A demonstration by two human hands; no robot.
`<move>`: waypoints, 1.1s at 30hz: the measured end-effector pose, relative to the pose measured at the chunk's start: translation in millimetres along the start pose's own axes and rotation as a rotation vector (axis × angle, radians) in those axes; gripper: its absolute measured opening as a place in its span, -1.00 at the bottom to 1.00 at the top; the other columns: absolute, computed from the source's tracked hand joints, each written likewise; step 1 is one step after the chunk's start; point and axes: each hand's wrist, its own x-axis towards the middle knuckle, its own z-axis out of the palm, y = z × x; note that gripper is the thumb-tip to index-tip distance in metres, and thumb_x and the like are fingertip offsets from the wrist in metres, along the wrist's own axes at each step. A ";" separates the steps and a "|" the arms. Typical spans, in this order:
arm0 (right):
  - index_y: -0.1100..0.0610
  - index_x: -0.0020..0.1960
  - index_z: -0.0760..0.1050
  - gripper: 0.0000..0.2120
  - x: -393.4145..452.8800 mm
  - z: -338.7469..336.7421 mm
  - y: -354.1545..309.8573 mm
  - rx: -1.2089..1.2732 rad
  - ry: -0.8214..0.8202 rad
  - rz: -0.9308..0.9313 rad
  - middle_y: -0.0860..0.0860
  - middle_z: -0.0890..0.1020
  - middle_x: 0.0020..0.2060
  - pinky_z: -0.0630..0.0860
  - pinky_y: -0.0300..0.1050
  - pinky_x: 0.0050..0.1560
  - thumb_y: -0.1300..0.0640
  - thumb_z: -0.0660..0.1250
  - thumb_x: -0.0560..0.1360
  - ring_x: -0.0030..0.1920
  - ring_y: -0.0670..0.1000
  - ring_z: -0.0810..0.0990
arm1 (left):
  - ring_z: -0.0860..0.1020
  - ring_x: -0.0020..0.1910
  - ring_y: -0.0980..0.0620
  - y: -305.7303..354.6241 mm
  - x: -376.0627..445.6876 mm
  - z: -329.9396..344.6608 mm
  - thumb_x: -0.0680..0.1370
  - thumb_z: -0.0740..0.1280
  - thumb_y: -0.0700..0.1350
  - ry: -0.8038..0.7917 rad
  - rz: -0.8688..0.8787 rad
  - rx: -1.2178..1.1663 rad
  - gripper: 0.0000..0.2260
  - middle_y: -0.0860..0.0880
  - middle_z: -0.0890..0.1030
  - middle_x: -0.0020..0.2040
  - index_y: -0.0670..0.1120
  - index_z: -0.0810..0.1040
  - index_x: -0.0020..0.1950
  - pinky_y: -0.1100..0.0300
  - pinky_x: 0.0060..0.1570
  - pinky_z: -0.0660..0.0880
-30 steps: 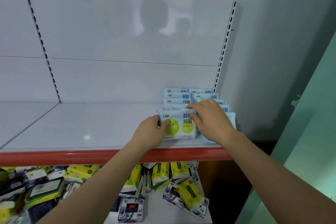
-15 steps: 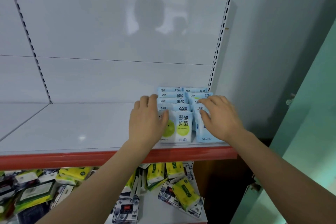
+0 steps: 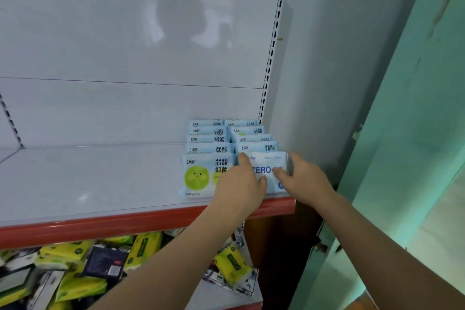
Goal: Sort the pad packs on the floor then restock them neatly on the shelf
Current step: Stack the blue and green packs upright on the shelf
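A: What have I got on the head view?

B: I see both hands at the shelf [image 3: 75, 184], down at its five o'clock corner; two rows of pad packs [image 3: 208, 139] stand there, one behind another, against the back panel [image 3: 125, 45].

A: And the front pack?

B: On the right row it's the ZERO pack [image 3: 268, 171]; upright at the red front lip [image 3: 100, 226], touching the green-dot pack [image 3: 201, 176] at its nine o'clock.

A: My left hand?

B: The left hand [image 3: 241, 186] covers the seam between those two; fingers straight against the ZERO pack's left edge, thumb laid on its face; not curled around it.

A: Right hand?

B: The right hand [image 3: 305, 181] is at the pack's three o'clock edge; thumb on the face, fingers behind it, a pinch, though blurred.

A: Below?

B: Yellow packs [image 3: 143, 246] and dark ones lie jumbled on the lower shelf [image 3: 221, 297].
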 end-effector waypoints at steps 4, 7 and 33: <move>0.03 0.34 0.41 -0.57 -2.8 -4.6 1.6 0.205 0.063 0.010 -0.06 0.63 0.05 0.45 -0.17 -0.25 -0.15 0.34 0.56 -0.11 0.00 0.57 | 0.60 -0.01 -0.14 9.7 4.0 2.9 0.65 0.19 0.01 0.001 -0.156 -0.262 -0.55 -0.19 0.62 0.05 -0.25 0.24 0.42 0.14 -0.11 0.42; 0.01 0.37 0.36 -0.52 -7.3 -9.3 1.4 0.335 0.134 0.028 -0.09 0.61 0.02 0.52 -0.10 -0.10 -0.23 0.28 0.57 -0.03 0.02 0.64 | 0.57 -0.09 -0.12 12.7 9.5 2.8 0.66 0.13 0.04 -0.003 -0.182 -0.426 -0.74 -0.17 0.60 -0.01 -0.15 0.40 0.13 0.05 -0.05 0.49; -0.12 0.18 0.51 -0.72 20.6 19.1 25.1 0.831 0.097 -0.009 0.07 0.65 0.08 0.67 0.01 -0.16 0.16 0.43 0.55 -0.10 -0.02 0.70 | 0.48 0.20 -0.23 -35.1 10.8 -4.3 0.46 0.35 -0.12 0.266 0.041 0.395 -0.67 -0.10 0.56 0.18 -0.08 0.52 0.23 -0.24 0.26 0.35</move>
